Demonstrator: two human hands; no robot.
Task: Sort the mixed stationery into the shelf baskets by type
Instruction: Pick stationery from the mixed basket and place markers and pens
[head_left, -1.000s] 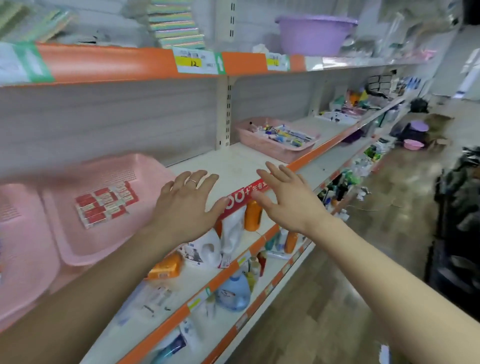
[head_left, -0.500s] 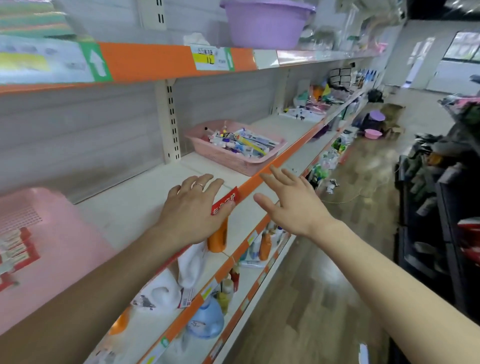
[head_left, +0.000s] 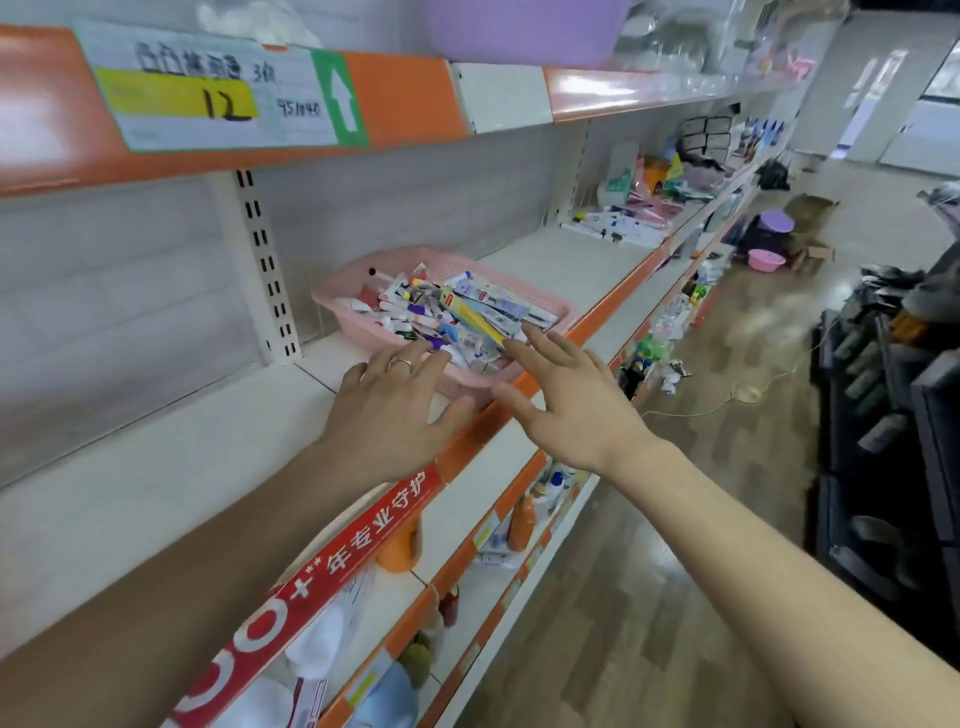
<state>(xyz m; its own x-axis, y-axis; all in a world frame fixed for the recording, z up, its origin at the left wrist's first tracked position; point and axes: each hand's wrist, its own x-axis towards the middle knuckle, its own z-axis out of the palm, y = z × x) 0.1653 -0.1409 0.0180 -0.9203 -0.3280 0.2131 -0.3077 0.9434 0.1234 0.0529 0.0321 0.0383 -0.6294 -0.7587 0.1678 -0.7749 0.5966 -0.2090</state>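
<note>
**Shop aisle: fixtures and surroundings**

Shelving (head_left: 156, 467): long run down the left side, with white boards, orange edge strips (head_left: 405, 98) and a white slotted upright (head_left: 265, 270). Back panels (head_left: 104, 312): grey, plank-patterned. Price label (head_left: 208, 88): handwritten "12" on the top strip, green arrow beside it. Red banner (head_left: 337, 566): white characters, fixed along a shelf's front edge. Floor (head_left: 675, 571): brown wood-look planks, glossy with reflected light. Dark rack (head_left: 883, 441): right side, contents unclear. Far end of the aisle: pink basin (head_left: 768, 259) and cardboard box (head_left: 810, 208) on the floor, white cable (head_left: 727, 400) trailing nearby. Far wall (head_left: 831, 104): pale, beside a bright opening.
</note>
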